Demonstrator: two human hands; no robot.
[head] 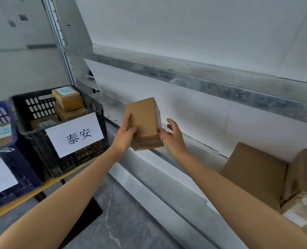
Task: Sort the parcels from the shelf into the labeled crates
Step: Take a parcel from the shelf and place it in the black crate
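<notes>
A small brown cardboard parcel is held in the air in front of the metal shelf. My left hand grips its left side, thumb on the top face. My right hand touches the parcel's lower right corner with the thumb, its fingers spread and relaxed. To the left stands a black crate with a white paper label in Chinese characters; it holds several brown parcels. A blue crate with another white label sits at the far left and also holds a parcel.
More brown parcels lie on the shelf at the right. The crates stand on a yellow-edged board over a grey floor. A grey metal rail crosses the white wall above the shelf.
</notes>
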